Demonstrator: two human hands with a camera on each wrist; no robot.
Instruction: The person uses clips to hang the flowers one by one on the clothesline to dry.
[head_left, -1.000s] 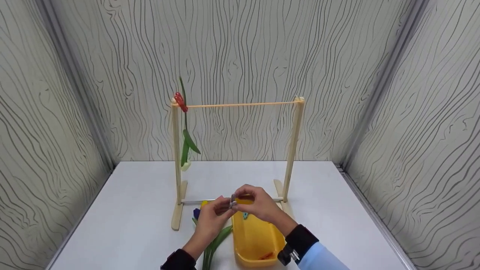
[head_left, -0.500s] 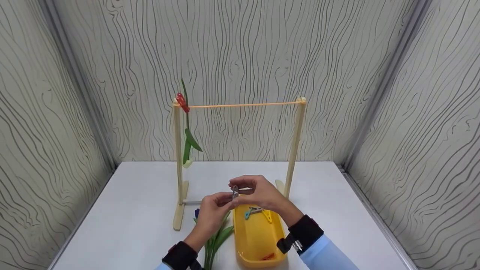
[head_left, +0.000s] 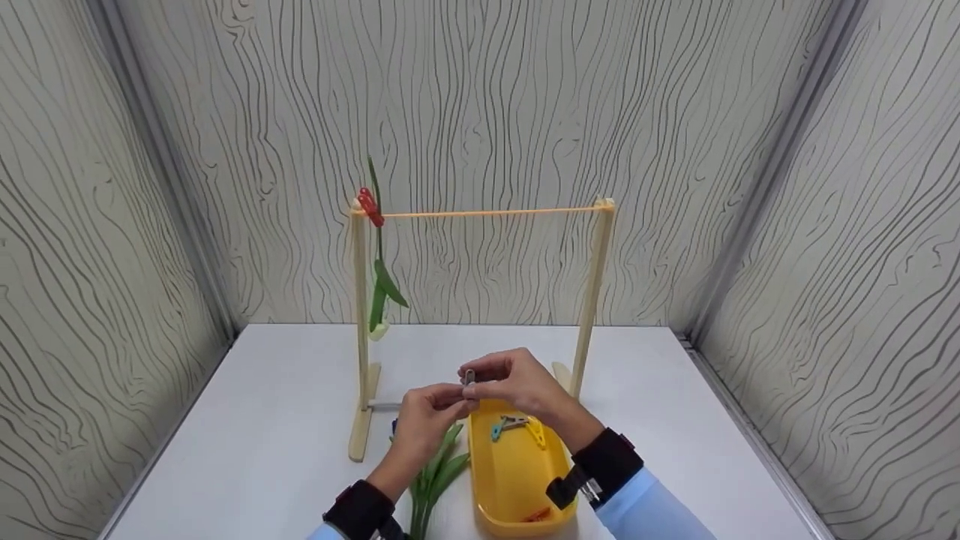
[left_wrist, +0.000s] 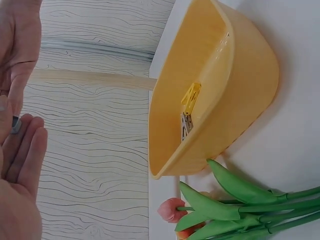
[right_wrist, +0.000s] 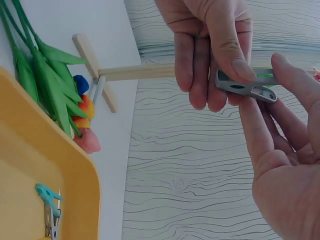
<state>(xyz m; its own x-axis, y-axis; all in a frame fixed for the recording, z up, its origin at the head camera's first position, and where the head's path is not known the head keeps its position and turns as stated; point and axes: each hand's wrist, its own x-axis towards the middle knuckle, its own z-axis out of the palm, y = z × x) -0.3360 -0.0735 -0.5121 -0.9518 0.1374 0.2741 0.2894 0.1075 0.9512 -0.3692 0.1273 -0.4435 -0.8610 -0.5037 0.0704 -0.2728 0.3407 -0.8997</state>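
A grey clothespin (right_wrist: 245, 89) is held between both hands above the yellow tub. My left hand (head_left: 424, 424) pinches one end, its thumb pressed on the clip in the right wrist view. On the other end, the thumb and forefinger of my right hand (head_left: 529, 386) pinch the clip. Behind the hands, a white tulip (head_left: 380, 289) hangs flower-down from an orange cord (head_left: 487, 213), fixed by a red clothespin (head_left: 370, 208). Several tulips (right_wrist: 52, 82) with pink, orange and blue heads lie on the table left of the tub; my left arm partly covers them in the head view.
The yellow tub (head_left: 480, 510) contains several clothespins, among them a yellow clothespin (left_wrist: 191, 98) and a turquoise clothespin (right_wrist: 46, 191). A wooden frame (head_left: 592, 300) carries the cord and stands on the white table (head_left: 247, 450). Patterned walls (head_left: 480, 112) enclose the back and sides.
Both hands have risen a little with the grey clothespin, which now points more upright. The clothespins at the tub's far end have come into sight beneath my right hand.
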